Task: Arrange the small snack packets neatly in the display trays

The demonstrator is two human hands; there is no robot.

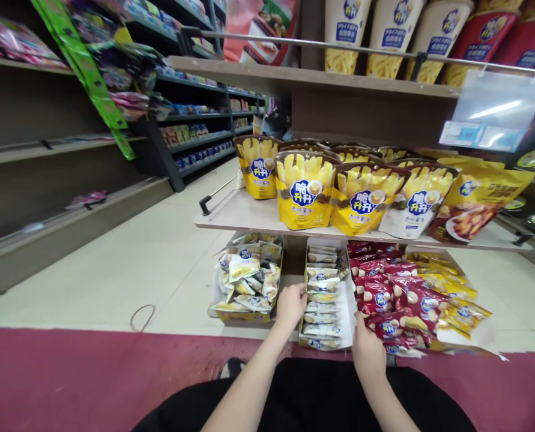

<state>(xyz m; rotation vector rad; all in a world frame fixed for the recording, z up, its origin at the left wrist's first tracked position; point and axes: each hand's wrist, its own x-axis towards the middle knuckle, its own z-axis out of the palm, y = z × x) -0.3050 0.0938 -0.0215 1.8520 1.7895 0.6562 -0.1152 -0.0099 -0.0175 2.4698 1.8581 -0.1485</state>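
A narrow white carton (pixel 346 300) on the bottom level holds a row of small snack packets (pixel 321 300) standing on edge. My left hand (pixel 292 305) is closed at the carton's left wall, its fingertips at the rim. My right hand (pixel 368 345) grips the opposite side, fingers curled at the white cardboard edge. Just right of that hand lie red snack packets (pixel 377 297), heaped beside yellow packets (pixel 465 312). To the left of my left hand is another box (pixel 242 316) with loosely piled pale packets (pixel 244 264).
Above my hands a shelf (pixel 249 221) juts out with yellow stand-up pouches (pixel 305 189) along its edge. Higher up, a second shelf (pixel 267 72) bears paper tubs (pixel 393 36). A wire loop (pixel 142 318) lies on the floor at left. A green hanging strip (pixel 82 78) dangles there.
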